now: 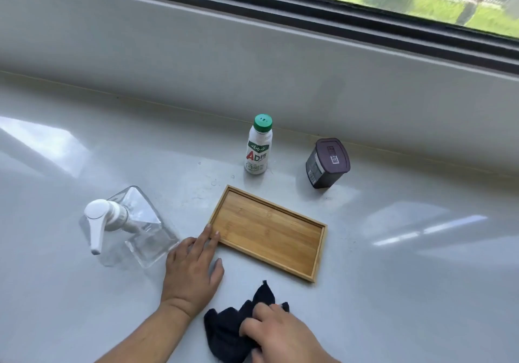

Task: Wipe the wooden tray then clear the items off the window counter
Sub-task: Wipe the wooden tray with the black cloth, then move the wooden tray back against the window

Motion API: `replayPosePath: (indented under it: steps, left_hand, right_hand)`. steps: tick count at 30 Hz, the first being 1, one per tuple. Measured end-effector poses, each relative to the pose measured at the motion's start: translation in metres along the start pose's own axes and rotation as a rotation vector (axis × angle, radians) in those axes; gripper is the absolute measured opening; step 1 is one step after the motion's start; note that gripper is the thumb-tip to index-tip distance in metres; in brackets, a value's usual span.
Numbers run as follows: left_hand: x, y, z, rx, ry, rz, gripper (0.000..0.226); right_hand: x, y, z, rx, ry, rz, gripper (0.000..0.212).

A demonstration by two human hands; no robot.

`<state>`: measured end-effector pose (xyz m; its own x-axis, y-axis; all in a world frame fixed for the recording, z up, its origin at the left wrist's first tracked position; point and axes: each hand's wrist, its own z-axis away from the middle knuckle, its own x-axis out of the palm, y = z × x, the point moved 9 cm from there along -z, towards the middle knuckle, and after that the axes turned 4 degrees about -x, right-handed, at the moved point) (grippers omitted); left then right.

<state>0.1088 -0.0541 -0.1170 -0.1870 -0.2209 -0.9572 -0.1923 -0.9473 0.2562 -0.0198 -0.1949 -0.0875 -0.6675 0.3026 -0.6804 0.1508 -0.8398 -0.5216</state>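
Note:
A rectangular wooden tray lies empty on the pale window counter. My left hand rests flat on the counter, its fingertips touching the tray's left end. My right hand presses on a crumpled black cloth at the bottom, just in front of the tray. Behind the tray stands a white drink bottle with a green cap, and to its right a dark lidded tub tilted slightly. A clear pump dispenser bottle with a white nozzle stands left of my left hand.
A low grey wall runs along the back of the counter under a dark window frame. Bright reflections lie on the glossy counter at left and right.

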Motion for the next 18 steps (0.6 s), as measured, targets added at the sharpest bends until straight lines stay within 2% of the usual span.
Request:
replayPosePath:
  steps: [2, 4, 7, 10, 13, 18]
  left_hand:
    - [-0.003, 0.002, 0.000, -0.001, -0.069, -0.008, 0.066]
    - [-0.006, 0.004, 0.000, -0.023, -0.133, 0.012, 0.068]
    - [-0.014, 0.005, -0.002, -0.131, -0.182, 0.155, 0.064]
    - [-0.029, 0.006, -0.016, -0.249, -0.123, 0.329, 0.058]
    - [-0.033, 0.008, -0.038, -0.402, -0.172, 0.524, 0.056]
    - [-0.028, 0.013, -0.046, -0.585, -0.349, 0.721, 0.047]
  right_hand:
    - [0.009, 0.008, 0.009, 0.030, -0.039, -0.026, 0.045]
    - [-0.001, 0.016, 0.020, 0.079, 0.058, -0.127, 0.051]
    - [-0.046, 0.046, 0.040, 0.234, 0.375, -0.287, 0.054]
    - [-0.084, 0.104, 0.056, 0.527, 0.670, -0.581, 0.059]
    - [-0.082, 0.134, 0.048, 0.702, 0.704, -1.083, 0.061]
    - [-0.075, 0.145, 0.043, 0.727, 0.834, -1.424, 0.064]
